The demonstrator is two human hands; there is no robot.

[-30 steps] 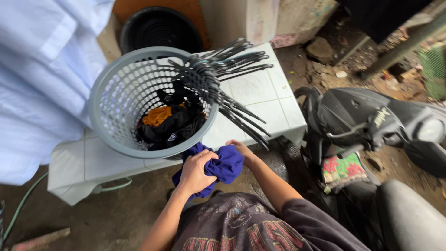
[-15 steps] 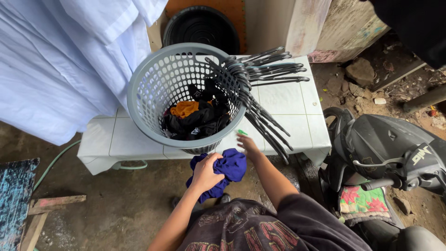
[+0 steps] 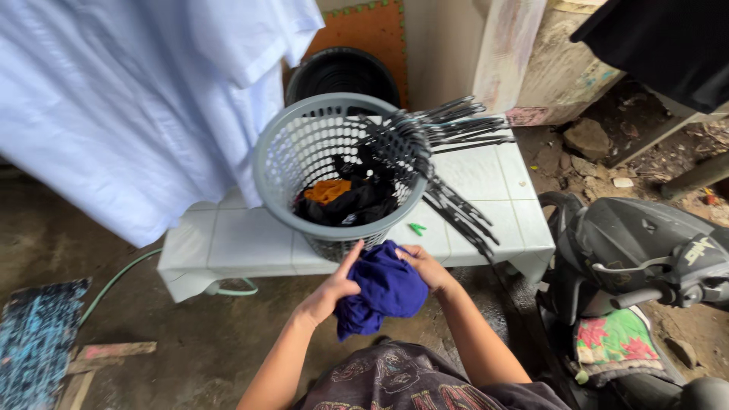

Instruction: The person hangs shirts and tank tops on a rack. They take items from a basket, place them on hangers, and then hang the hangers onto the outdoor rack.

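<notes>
Tiled table [image 3: 250,243], one basket [image 3: 281,152], two hands [image 3: 380,277] gripping one blue cloth [image 3: 383,292]

Dark patterned shirt [image 3: 410,383], bare forearms

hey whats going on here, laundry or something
A person holds a bunched blue cloth in both hands, the left hand on one side and the right hand on the other, just in front of a white tiled bench. On the bench stands a grey laundry basket with dark clothes and an orange piece inside, and a bundle of black hangers rests across its rim. A small green clip lies on the bench. White cloth hangs at the left, a scooter is parked at the right.
</notes>
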